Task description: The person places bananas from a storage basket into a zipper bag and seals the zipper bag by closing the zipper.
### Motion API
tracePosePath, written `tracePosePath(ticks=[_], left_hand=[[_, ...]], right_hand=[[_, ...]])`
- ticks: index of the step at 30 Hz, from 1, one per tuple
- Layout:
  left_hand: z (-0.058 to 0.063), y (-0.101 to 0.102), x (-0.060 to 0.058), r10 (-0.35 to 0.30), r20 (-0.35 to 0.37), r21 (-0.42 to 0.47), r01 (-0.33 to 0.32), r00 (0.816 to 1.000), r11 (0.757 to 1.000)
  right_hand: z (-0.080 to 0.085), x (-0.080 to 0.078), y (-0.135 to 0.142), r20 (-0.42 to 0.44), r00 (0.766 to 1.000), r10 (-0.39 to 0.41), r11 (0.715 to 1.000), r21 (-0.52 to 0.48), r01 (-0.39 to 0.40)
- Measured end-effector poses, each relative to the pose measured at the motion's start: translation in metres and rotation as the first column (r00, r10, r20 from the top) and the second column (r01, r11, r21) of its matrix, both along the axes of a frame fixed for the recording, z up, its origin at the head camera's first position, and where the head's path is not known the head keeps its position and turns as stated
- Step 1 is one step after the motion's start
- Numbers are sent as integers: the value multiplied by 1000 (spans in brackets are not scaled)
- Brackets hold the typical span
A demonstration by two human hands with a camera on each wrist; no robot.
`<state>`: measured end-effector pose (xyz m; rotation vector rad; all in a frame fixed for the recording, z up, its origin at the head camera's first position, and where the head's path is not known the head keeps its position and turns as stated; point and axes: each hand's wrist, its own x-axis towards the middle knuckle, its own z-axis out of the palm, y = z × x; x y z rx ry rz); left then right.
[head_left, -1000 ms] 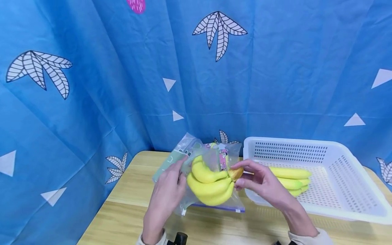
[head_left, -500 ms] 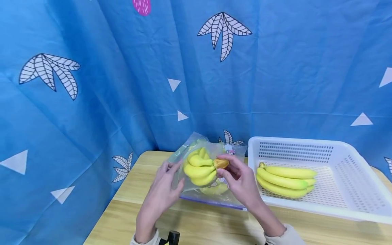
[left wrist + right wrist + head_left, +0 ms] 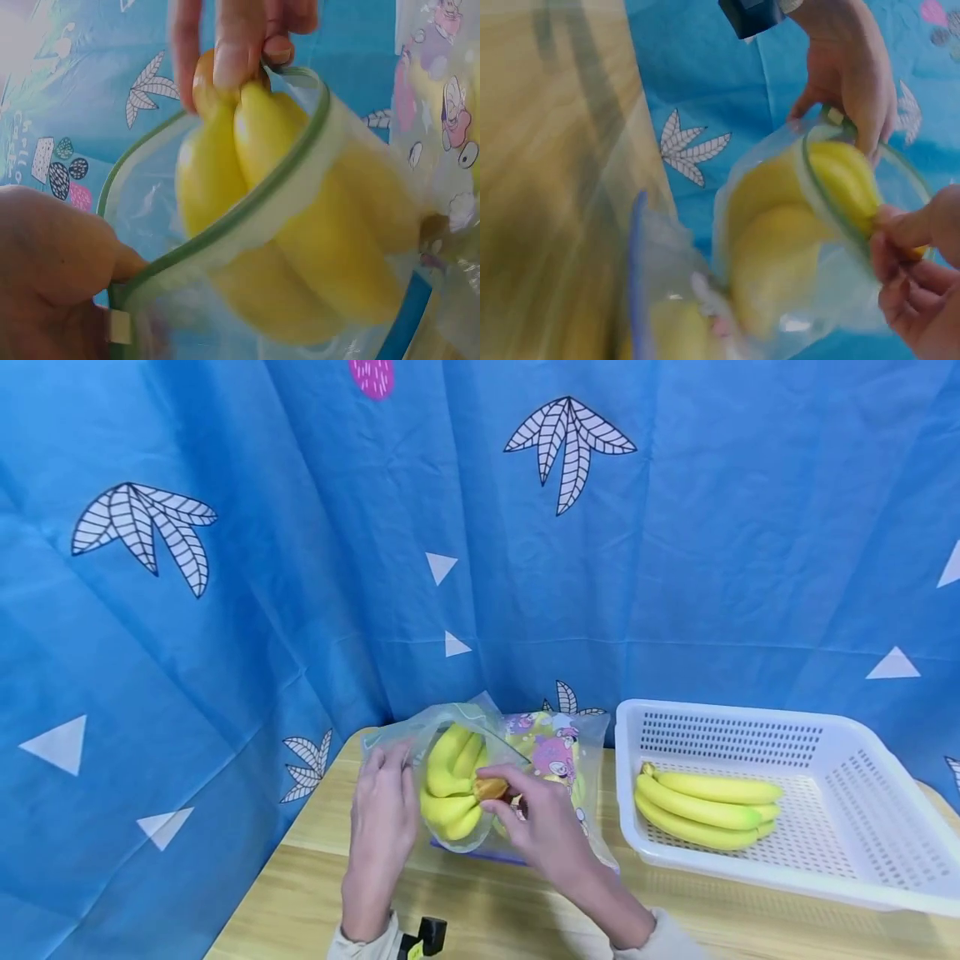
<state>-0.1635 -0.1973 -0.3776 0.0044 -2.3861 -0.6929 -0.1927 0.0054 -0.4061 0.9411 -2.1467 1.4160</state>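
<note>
My right hand (image 3: pixel 547 827) pinches the brown stem end of a bunch of yellow bananas (image 3: pixel 448 781). Most of the bunch lies inside a clear zip bag (image 3: pixel 169 202) with a green zip edge, its stem sticking out of the mouth. At the rim near the slider, my left hand (image 3: pixel 384 806) grips the bag, as the left wrist view shows; some of its fingers are hidden. The right wrist view shows the bunch tilted within the bag, partly blurred.
A second clear bag (image 3: pixel 555 756) with pink cartoon prints and yellow contents lies just to the right. Beyond it stands a white plastic basket (image 3: pixel 821 852) holding another banana bunch (image 3: pixel 697 810). Behind the wooden table (image 3: pixel 292 860) hangs a blue curtain (image 3: pixel 360 568).
My right hand has carried the banana bunch leftward into the bag's mouth. The bag now stands open around the bunch, and the second bag is more exposed.
</note>
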Motion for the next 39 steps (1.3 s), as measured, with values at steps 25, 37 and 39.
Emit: tracePosePath(ticks=[25,37,39], left_hand=[[-1,-36,10,57,455,71,-99,889,993],[-8,-44,2,10,580,66,-59,815,996],[-8,-39,0,7,574,53,-46,819,998]], right_hand=[[-8,-21,-78,88,993,-84,992,102,75],[-17,-28,-90,22,986,-167,945,290,154],[-19,-32,-96,104,981,-162,962,239,133]])
